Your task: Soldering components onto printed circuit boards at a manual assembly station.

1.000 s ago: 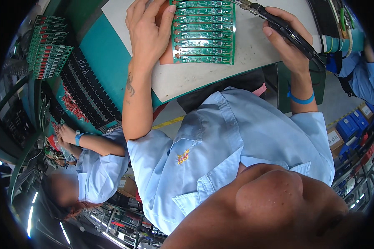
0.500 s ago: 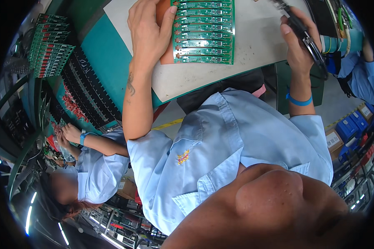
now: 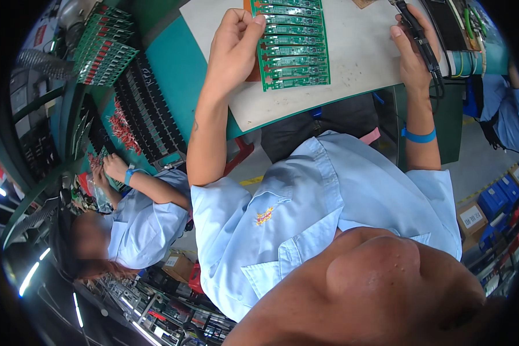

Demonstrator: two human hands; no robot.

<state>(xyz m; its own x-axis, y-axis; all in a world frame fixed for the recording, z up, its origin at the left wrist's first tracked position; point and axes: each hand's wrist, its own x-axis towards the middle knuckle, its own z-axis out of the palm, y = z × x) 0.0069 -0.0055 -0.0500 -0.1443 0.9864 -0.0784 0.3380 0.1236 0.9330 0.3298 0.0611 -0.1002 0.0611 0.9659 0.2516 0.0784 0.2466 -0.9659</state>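
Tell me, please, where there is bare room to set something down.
The pale sheet is mostly bare between the green board panel and the right hand with its black tool. The teal surface is bare between sheet and black strips. Those strips and red parts crowd the left.

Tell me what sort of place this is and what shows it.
Probably an electronics assembly workshop: the left hand holds a panel of green circuit boards, more green boards are lined up at the left, and a co-worker in a light-blue shirt is nearby.
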